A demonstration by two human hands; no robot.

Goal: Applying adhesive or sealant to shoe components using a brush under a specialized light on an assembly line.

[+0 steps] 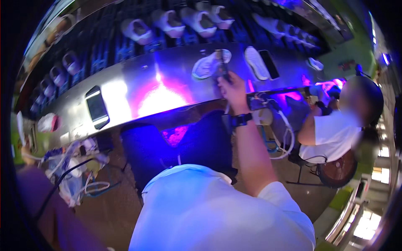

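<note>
A worker's right hand [231, 86] grips a dark tool [221, 65], pressing it toward a white insole [206, 67] lying on the shiny metal bench [138, 90]. A second insole [256, 62] lies just right of the first, a phone [97, 107] well left. The left hand is out of sight.

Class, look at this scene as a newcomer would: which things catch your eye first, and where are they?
A bright pink-violet glare on the long steel bench at centre. Just right of it, the person's right hand reaches out gripping a dark tool beside a white shoe sole. Behind the bench, white shoes sit in a row.
</note>
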